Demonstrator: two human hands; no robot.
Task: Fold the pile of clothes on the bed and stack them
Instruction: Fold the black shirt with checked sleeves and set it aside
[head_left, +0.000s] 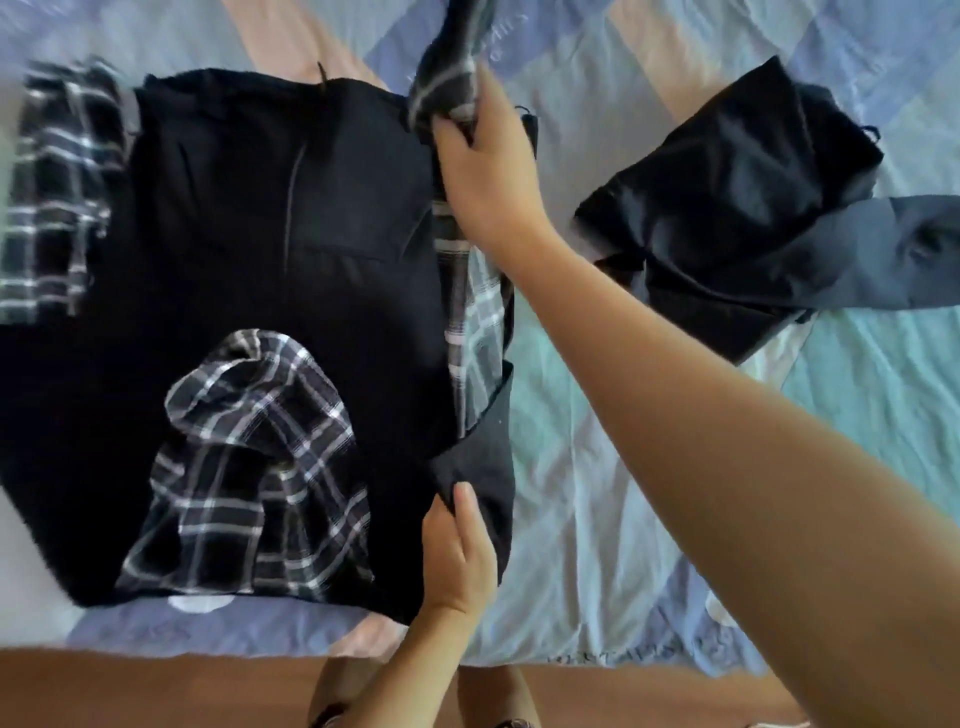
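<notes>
Both hands pinch hooded jacket (249, 249) flat on bed (597, 493): right hand (485, 156) grips plaid sleeve (449, 67) far right, left hand (457, 556) near hem; body lies leftward.

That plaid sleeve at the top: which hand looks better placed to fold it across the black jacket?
Probably the right hand: it already grips the plaid sleeve. The left hand pinches the black jacket at its near edge.

Bed (597, 519) under jacket (234, 234), dark clothes (727, 197)
</notes>
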